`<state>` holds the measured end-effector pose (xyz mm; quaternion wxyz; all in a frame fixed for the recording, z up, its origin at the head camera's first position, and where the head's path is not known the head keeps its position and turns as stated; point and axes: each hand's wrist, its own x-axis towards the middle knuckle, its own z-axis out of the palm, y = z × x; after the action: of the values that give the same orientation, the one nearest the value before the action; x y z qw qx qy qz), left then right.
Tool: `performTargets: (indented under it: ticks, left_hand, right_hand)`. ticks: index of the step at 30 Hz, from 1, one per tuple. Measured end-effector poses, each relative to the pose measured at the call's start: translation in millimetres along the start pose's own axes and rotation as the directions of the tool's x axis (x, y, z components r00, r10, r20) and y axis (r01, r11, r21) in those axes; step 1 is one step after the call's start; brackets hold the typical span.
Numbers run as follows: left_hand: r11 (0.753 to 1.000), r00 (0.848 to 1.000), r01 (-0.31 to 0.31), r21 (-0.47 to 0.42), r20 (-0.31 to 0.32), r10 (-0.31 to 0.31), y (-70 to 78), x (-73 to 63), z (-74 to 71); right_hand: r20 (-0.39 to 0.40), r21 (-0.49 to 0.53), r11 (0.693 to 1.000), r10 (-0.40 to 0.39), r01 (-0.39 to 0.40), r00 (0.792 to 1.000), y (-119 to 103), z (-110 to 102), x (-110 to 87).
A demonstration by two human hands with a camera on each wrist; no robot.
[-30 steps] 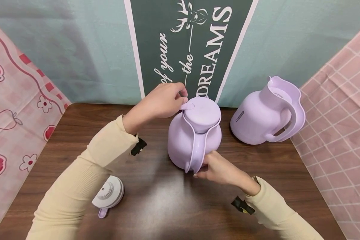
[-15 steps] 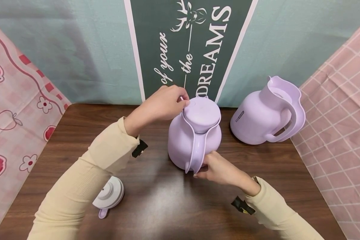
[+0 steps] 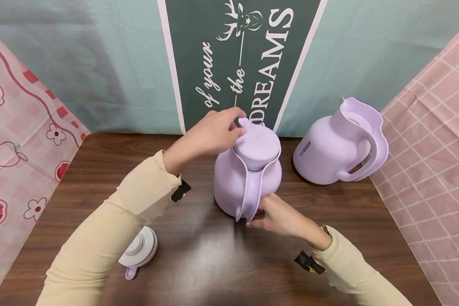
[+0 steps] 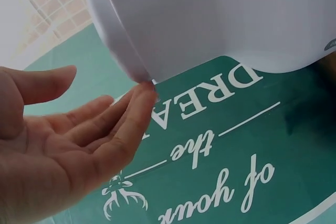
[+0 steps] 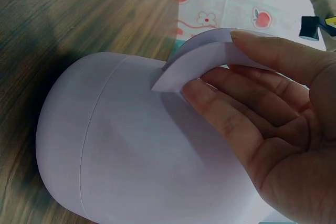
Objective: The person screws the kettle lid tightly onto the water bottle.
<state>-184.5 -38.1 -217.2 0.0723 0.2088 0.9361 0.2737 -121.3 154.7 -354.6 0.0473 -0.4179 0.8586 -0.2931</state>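
Note:
A lilac thermos jug (image 3: pixel 229 182) stands upright in the middle of the table, its round lilac lid (image 3: pixel 258 144) in the mouth. My left hand (image 3: pixel 218 129) is at the lid's small tab (image 3: pixel 246 123). In the left wrist view, its nearly straight fingers (image 4: pixel 139 98) touch the lid's edge (image 4: pixel 118 40) and the thumb stands apart from it. My right hand (image 3: pixel 283 216) grips the jug's handle (image 3: pixel 252 195) low down. In the right wrist view, the fingers pass under the handle (image 5: pixel 210 59) with the thumb over it.
A second lilac jug (image 3: pixel 323 148) without a visible lid stands at the right, near the back. Another lid (image 3: pixel 143 248), white part up with a lilac tab, lies at the front left, partly hidden by the left sleeve. A patterned cloth backs the brown table (image 3: pixel 198 263).
The lid's tab has swung from pointing left to pointing up and away, with my left hand following it slightly rightward. My right hand and the jug body have stayed put.

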Motion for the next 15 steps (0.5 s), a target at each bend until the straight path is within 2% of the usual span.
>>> performTargets:
  ticks: [5, 15]
  left_hand:
    - [0.999, 0.998, 0.040, 0.000, -0.046, -0.040, 2.0, -3.7, -3.0]
    - [1.000, 1.000, 0.003, -0.003, 0.011, -0.003, 3.8, -3.3, -0.4]
  right_hand:
    - [0.002, -0.010, 1.000, -0.005, 0.005, 1.000, -0.8, -0.4, -0.1]
    - [-0.002, -0.002, 1.000, -0.020, 0.020, 1.000, -0.3, -0.3, -0.3]
